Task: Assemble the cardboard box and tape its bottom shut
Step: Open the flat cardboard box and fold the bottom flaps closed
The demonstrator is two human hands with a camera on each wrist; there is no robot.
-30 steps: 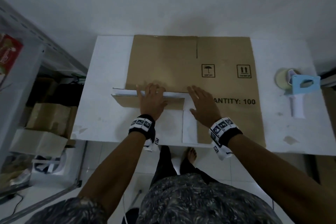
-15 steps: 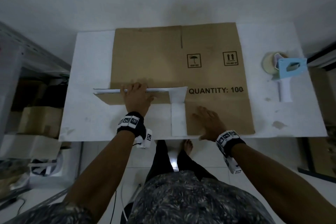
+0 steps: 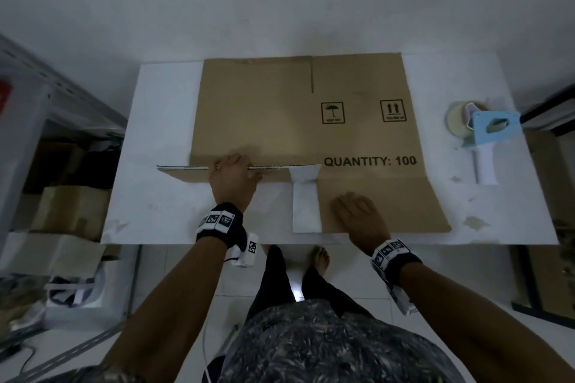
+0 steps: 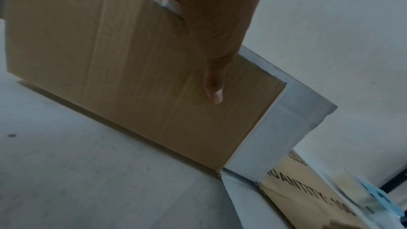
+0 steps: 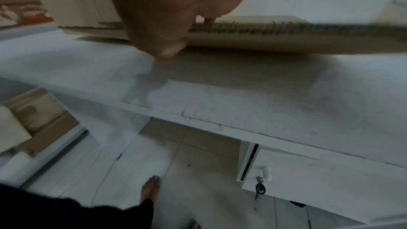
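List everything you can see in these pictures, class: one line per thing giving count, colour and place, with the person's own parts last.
cardboard box: one, brown, flattened on the table, one near flap folded up
tape dispenser: one, light blue with white handle, on the table right of the box
table: one, white, against the wall
drawer: one, white, under the table, key in its lock
shelf rack: one, grey, left of the table
stored cartons: several, brown, on the floor at left
left hand: one, grips the raised flap
right hand: one, grips the box's near right flap at its edge
feet: bare, on the floor
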